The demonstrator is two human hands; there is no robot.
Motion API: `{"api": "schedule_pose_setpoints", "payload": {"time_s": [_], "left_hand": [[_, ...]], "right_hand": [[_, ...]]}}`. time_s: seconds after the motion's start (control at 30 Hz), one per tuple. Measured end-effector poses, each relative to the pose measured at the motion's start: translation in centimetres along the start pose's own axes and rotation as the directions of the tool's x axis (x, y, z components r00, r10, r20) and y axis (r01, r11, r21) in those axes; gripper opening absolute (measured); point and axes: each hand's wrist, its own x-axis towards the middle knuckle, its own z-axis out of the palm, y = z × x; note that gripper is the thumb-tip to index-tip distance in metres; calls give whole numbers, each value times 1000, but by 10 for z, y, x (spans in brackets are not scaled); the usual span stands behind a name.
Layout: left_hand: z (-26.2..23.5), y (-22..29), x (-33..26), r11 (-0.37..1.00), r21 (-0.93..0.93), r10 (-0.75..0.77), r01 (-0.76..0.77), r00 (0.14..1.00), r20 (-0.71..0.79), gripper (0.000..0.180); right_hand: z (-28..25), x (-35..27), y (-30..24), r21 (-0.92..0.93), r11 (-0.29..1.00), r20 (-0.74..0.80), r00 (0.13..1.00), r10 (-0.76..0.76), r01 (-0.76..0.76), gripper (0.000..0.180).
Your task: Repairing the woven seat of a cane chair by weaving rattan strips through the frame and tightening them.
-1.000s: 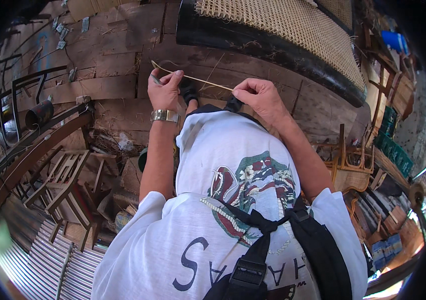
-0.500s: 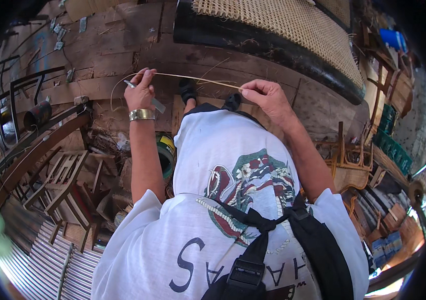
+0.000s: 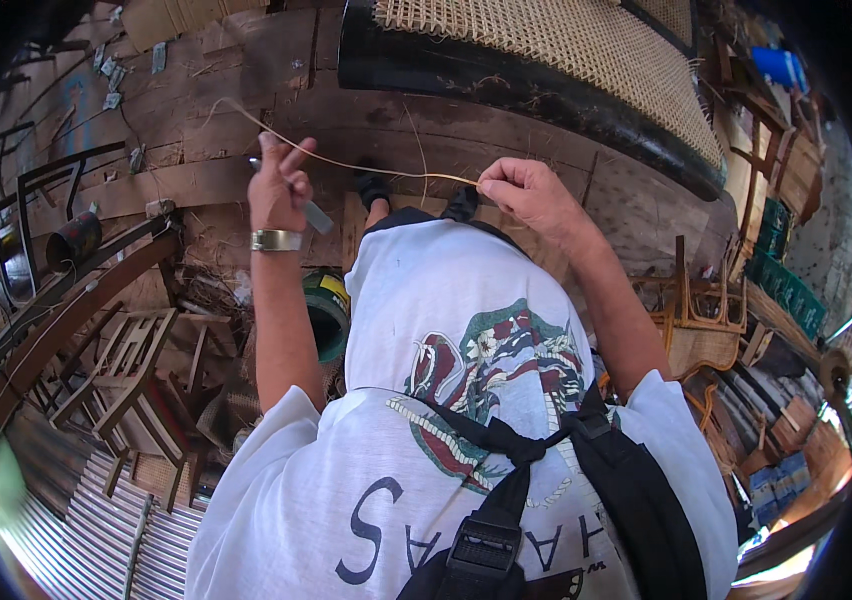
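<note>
A thin pale cane strip (image 3: pixel 376 168) curves across in front of me, its loose far end beyond my left hand. Thumb and forefinger of my right hand (image 3: pixel 534 198) pinch the strip's near end. My left hand (image 3: pixel 278 195) has some fingers raised beside the strip, while its lower fingers stay curled round a slim tool, apparently a knife (image 3: pixel 318 217). Its flat grey blade sticks out on the palm's right side, and most of the handle is hidden. Another thin strand (image 3: pixel 416 135) hangs near the middle of the strip.
Ahead stands a dark-framed piece of furniture with a woven cane panel (image 3: pixel 556 50). A green bucket (image 3: pixel 326 318) is by my left forearm. Wooden chair frames (image 3: pixel 126 370) crowd the left, with more chair parts (image 3: pixel 696 310) and green crates (image 3: pixel 786 290) at right. Brown boards (image 3: pixel 216 130) cover the floor.
My left fingers have opened off the cane strip, which has gone from taut to slack and bowed. Its loose end has swung up and away. My right hand keeps its pinch.
</note>
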Motion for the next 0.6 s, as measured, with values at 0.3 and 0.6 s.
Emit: {"api": "schedule_pose_setpoints", "payload": {"time_s": [0.3,0.6], "left_hand": [[59,-47,-56,845,510,-329,162,908,258,54],[88,-73,-53,967,240,-143,86,963,230,25]], "right_hand": [[20,7,-12,130,991,18,1000,7,-9,11],[35,22,7,94,988,-12,993,-121,122,8]]}}
